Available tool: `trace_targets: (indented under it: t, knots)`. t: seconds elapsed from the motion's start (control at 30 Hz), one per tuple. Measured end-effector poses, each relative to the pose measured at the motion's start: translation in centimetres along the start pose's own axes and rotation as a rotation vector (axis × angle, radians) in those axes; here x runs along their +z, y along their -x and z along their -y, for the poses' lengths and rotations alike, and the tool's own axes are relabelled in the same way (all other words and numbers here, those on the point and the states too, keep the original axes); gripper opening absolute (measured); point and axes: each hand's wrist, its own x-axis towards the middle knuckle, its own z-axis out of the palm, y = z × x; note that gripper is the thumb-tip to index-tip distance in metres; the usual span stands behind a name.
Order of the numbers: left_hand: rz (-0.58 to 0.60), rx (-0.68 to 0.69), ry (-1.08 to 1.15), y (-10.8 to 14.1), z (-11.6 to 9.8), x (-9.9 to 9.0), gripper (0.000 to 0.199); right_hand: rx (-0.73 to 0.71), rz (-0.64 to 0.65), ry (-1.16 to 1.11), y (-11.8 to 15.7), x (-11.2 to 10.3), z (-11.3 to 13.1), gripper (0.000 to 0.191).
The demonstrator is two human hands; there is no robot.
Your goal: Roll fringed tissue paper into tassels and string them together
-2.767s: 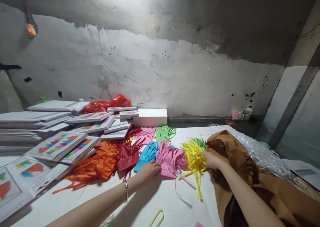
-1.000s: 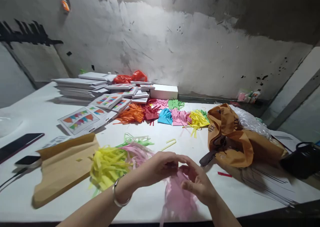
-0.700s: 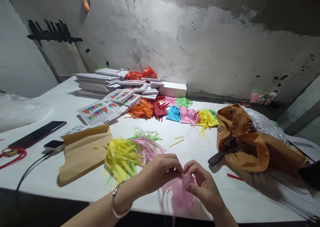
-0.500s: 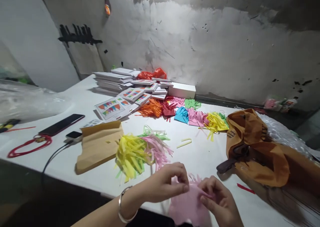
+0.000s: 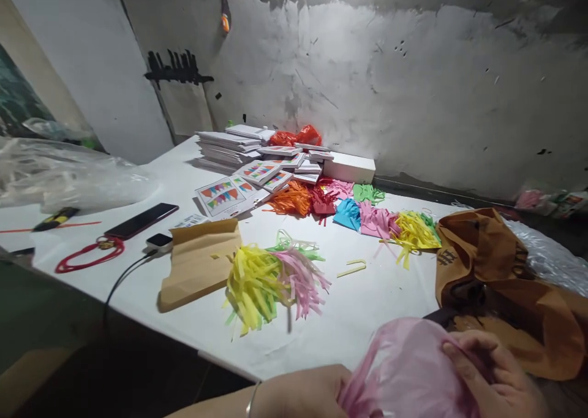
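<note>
Pink tissue paper [image 5: 408, 369] is spread between my hands at the lower right, its left side gathered into strips. My right hand [image 5: 496, 372] pinches the paper's right edge between thumb and fingers. At the left edge, my left hand [image 5: 307, 390] is closed on the strips, its fingertips partly hidden and cut off by the frame. Farther left on the table lie a yellow tissue tassel [image 5: 255, 286] and a pink tissue tassel [image 5: 303, 277], with green strips around them.
A brown bag [image 5: 487, 252] stands at the right. Folded colored tassels [image 5: 376, 219], printed cards [image 5: 225, 196] and a white box [image 5: 351, 167] lie at the back. A kraft envelope [image 5: 197, 265], phone [image 5: 141, 220] and clear plastic [image 5: 78, 179] occupy the left.
My hands have moved right and lower in view with the pink tissue paper, which is now spread wider between them. The view has swung, so the table things appear shifted right.
</note>
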Motion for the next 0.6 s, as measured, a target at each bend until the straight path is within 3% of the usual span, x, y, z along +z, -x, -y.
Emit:
trace_targets:
  t: [0.07, 0.13, 0.2, 0.3, 0.37, 0.43, 0.5, 0.6]
  knots:
    - [-0.038, 0.006, -0.072, 1.2, -2.3, 0.2, 0.044, -0.002, 0.017, 0.097, -1.5, -0.8, 0.4, 0.038]
    - [-0.107, -0.003, -0.225, 2.8, -4.9, -0.1, 0.043, 0.003, 0.127, 0.207, -2.6, 0.0, 1.0, 0.035]
    - [-0.276, 0.028, -0.417, 4.7, -7.2, -1.4, 0.041, -0.002, 0.300, 0.288, -3.3, 2.3, 1.2, 0.028]
    - [-0.467, 0.018, -0.779, 7.7, -9.4, -4.7, 0.048, -0.083, 0.419, 0.334, -3.4, 7.2, 0.4, 0.011]
    - [-0.659, 0.138, -1.083, 9.0, -9.6, -6.4, 0.051, -0.143, 0.485, 0.370, -3.0, 10.3, -0.6, 0.018]
    - [-0.795, 0.331, -1.354, 9.2, -8.8, -6.7, 0.050, -0.190, 0.523, 0.421, -2.6, 12.5, -1.4, 0.027]
    - [-0.752, 0.462, -1.537, 7.9, -7.2, -5.5, 0.047, -0.227, 0.525, 0.479, -2.2, 13.6, -1.7, 0.030]
    - [-0.440, 0.432, -1.652, 4.3, -4.2, -2.6, 0.055, -0.275, 0.482, 0.553, -1.7, 13.1, -1.6, 0.031]
